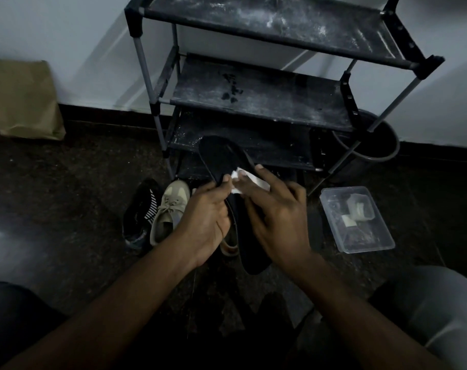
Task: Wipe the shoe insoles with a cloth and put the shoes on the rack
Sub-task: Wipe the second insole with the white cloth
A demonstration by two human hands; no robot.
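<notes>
Broadly, the dark floor (67,209) fills the lower frame, and the black rack (253,97) stands against the wall at upper centre, its shelves streaked with pale dust and holding no shoes that I can see. A brown paper bag (24,100) leans on the wall at upper left, and a dark bucket (382,145) sits behind the rack's right leg. A clear plastic box (358,220) lies on the floor at mid right.

Left of centre, a black striped shoe (141,212) and a beige sneaker (171,209) lie side by side, near the rack's foot.

At centre the black insole (221,156) is held up off the floor, its far end pointing toward the rack. The left hand (208,217) curls round its left edge, thumb on top. The right hand (277,217) lies with fingers fairly straight across the white cloth (253,181), pressing it onto the insole; whether its thumb pinches underneath is hidden.

The wiping looks under way, and no shoe is racked yet. The likely troubles:
- The thin insole may bend under the pressing and slip from the one-sided grip onto the floor.
- The small cloth may bunch or slide out from under the fingers.
- Dim light could hide missed patches.
- Dusty shelves would soil cleaned shoes.
</notes>
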